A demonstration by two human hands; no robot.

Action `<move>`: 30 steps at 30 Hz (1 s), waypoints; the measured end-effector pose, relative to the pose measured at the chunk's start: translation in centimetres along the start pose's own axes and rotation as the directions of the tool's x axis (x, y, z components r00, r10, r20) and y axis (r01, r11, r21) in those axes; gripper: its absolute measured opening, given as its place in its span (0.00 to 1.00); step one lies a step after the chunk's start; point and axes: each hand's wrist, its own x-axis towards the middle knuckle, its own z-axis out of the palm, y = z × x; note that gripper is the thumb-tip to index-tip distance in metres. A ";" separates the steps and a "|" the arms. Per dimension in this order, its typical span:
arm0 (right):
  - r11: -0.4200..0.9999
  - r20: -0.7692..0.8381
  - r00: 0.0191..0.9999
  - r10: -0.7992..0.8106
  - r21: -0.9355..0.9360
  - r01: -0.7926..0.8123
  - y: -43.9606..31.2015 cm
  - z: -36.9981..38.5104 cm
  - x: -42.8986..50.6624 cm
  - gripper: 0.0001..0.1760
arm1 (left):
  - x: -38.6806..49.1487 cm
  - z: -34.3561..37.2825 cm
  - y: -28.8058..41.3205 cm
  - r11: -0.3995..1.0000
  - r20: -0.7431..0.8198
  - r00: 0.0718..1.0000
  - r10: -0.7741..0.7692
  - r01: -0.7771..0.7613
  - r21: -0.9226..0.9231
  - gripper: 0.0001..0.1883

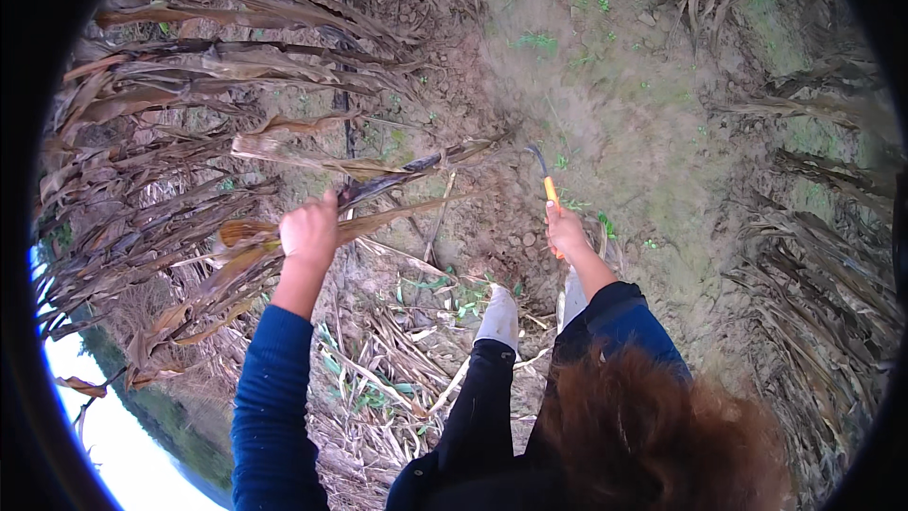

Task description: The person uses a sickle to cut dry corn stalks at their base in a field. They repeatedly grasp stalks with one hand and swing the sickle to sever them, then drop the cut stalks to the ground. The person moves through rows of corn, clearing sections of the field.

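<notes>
My left hand (311,227) is closed around a dry maize stalk (383,183) with withered brown leaves. The stalk leans across the row, its lower end reaching toward the bare soil ahead of me. In my right hand (566,228) is a small sickle (550,189), gripped by its orange handle. Its dark curved blade points away from me, just right of the stalk's base and apart from it. Whether the stalk is still rooted cannot be made out.
Standing dry maize plants (234,71) crowd the left side, and another row (816,277) lines the right. A thin dark line (345,113) runs along the left row. Cut stalks and leaf litter (397,362) lie beside my light-coloured boots (500,316). Bare soil (624,121) with small weeds stretches between the rows.
</notes>
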 end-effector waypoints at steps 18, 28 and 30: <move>0.822 -0.026 0.999 -0.036 -0.569 0.015 3.9 6.3 29.6 0.26 | 2.2 6.9 -3.1 0.999 -0.214 0.976 0.031 -0.022 0.045 0.17; 0.855 -0.041 0.994 0.102 -0.508 -0.108 4.9 7.2 25.2 0.27 | -4.0 13.1 -1.4 0.996 -0.083 0.994 -0.064 0.058 -0.072 0.13; 0.779 0.014 0.998 0.068 -0.625 -0.045 3.4 7.2 25.3 0.27 | -5.3 13.9 -0.7 0.986 -0.067 0.990 -0.121 0.112 -0.124 0.14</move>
